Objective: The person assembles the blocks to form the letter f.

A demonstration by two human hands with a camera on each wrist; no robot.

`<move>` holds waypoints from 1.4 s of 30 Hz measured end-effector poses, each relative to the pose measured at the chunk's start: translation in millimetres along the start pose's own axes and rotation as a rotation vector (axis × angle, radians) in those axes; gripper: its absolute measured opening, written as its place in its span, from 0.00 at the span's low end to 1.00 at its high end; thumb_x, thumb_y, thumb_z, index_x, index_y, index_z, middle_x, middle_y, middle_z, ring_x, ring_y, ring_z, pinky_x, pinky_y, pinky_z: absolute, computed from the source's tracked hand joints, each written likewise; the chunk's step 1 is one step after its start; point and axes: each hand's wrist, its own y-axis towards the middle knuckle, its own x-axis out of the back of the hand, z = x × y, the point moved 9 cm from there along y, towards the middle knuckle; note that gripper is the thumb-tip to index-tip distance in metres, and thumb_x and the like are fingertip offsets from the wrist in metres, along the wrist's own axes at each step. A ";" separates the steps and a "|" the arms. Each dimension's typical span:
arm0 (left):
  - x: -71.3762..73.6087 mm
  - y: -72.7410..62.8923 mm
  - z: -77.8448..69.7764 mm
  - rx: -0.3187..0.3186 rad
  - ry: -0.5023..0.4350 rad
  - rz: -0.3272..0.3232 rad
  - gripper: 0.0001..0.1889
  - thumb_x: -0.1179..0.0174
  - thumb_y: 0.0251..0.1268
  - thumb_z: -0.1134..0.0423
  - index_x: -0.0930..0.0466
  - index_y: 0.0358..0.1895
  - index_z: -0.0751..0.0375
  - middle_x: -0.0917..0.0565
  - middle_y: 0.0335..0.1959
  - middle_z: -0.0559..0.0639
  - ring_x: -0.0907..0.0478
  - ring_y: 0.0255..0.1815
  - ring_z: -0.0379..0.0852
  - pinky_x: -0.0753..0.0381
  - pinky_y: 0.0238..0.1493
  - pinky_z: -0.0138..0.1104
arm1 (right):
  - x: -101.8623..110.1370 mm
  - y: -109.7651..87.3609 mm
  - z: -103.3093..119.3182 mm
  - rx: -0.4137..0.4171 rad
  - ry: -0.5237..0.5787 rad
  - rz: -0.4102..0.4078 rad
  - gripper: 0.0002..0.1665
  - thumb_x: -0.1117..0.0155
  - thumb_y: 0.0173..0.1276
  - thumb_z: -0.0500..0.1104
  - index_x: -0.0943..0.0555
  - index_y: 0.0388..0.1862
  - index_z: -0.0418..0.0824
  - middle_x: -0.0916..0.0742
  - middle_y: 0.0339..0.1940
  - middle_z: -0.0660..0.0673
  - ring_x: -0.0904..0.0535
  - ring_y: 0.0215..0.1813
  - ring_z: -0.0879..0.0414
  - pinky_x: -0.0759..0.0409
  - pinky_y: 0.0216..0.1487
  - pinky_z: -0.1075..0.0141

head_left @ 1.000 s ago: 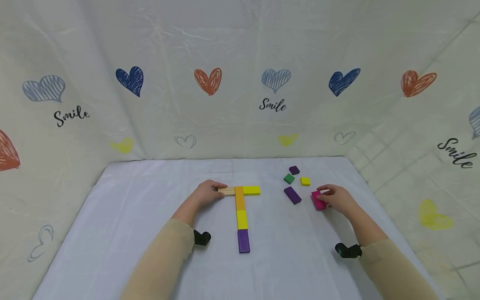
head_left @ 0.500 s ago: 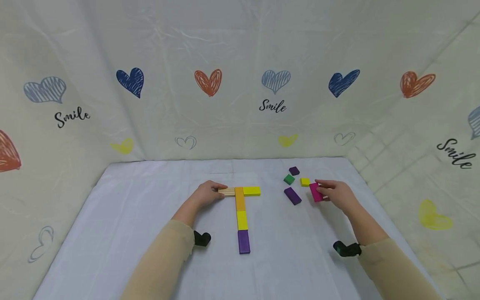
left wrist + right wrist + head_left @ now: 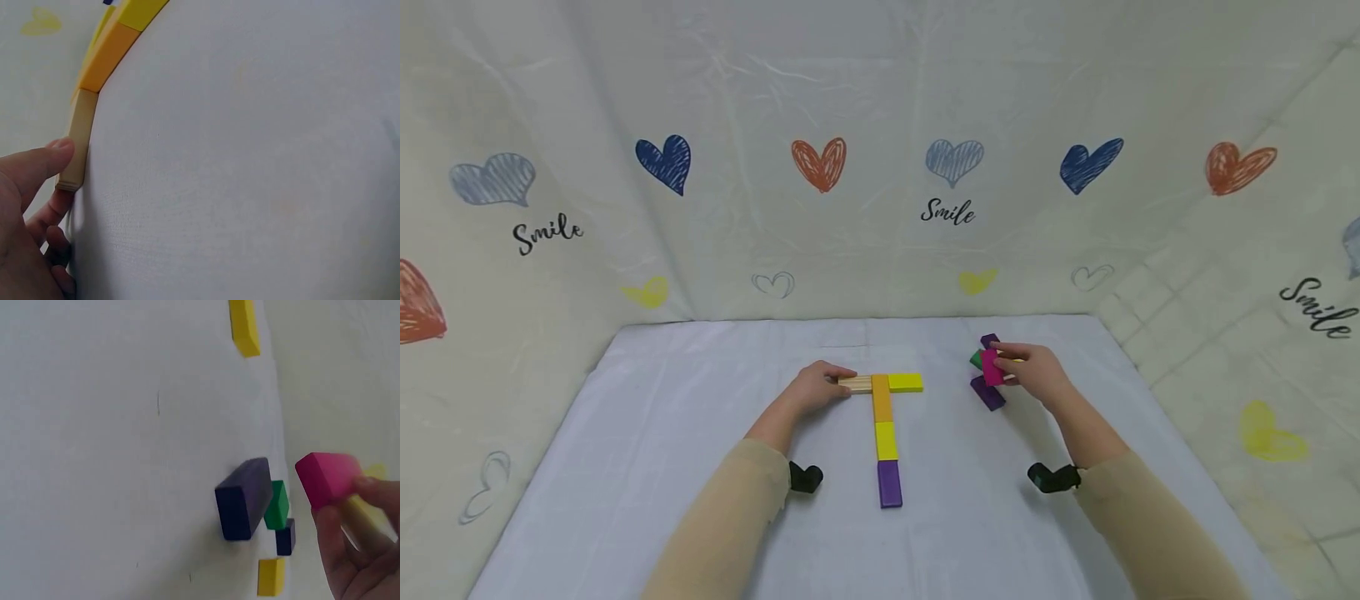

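My left hand [image 3: 812, 387] pinches the left end of a plain wooden block [image 3: 855, 384], thumb on its side in the left wrist view. That block meets the top of an orange block [image 3: 882, 398], with a yellow block [image 3: 906, 382] on the other side. Below the orange one, a second yellow block [image 3: 886, 441] and a purple block [image 3: 890, 484] continue the line, forming a T shape. My right hand [image 3: 1037, 371] holds a pink block [image 3: 325, 478] between thumb and fingers, raised off the table and overlapping the loose blocks in the head view.
Loose blocks lie at the back right: a longer purple block [image 3: 987, 393], a green block [image 3: 277, 505], a small dark purple block [image 3: 285, 537] and a small yellow block [image 3: 270, 577]. A heart-printed sheet [image 3: 880, 250] hangs behind the white table [image 3: 955, 533].
My right hand has lifted the pink block off the table and carried it left, over the loose blocks. My left hand has stayed at the wooden block.
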 end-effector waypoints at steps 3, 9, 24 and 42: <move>-1.5 0.3 -0.2 -0.004 0.001 0.010 0.17 0.35 0.66 0.58 0.15 0.57 0.43 0.23 0.57 0.52 0.30 0.56 0.52 0.33 0.64 0.50 | -13.8 7.2 9.6 0.009 0.017 0.013 0.28 0.42 0.76 0.42 0.30 0.72 0.39 0.24 0.64 0.30 0.17 0.51 0.45 0.17 0.49 0.62; -2.1 1.2 2.2 0.010 0.003 0.010 0.16 0.35 0.66 0.57 0.15 0.57 0.41 0.24 0.57 0.51 0.30 0.56 0.52 0.33 0.65 0.50 | -44.2 24.3 31.3 0.039 0.051 0.031 0.27 0.41 0.75 0.42 0.28 0.71 0.41 0.23 0.63 0.33 0.18 0.51 0.45 0.17 0.51 0.58; -0.5 1.3 1.9 0.013 0.003 0.015 0.16 0.35 0.66 0.58 0.15 0.56 0.42 0.24 0.57 0.52 0.31 0.54 0.52 0.32 0.63 0.50 | -129.0 61.0 84.8 0.038 0.032 0.113 0.25 0.37 0.72 0.41 0.22 0.68 0.50 0.21 0.60 0.39 0.21 0.55 0.45 0.16 0.46 0.62; -0.1 1.2 0.3 0.010 0.015 0.002 0.16 0.35 0.65 0.57 0.15 0.56 0.42 0.24 0.56 0.53 0.30 0.54 0.52 0.31 0.61 0.49 | -161.0 79.9 82.7 -0.029 0.000 0.137 0.24 0.36 0.71 0.39 0.21 0.65 0.51 0.19 0.58 0.41 0.20 0.53 0.48 0.17 0.50 0.61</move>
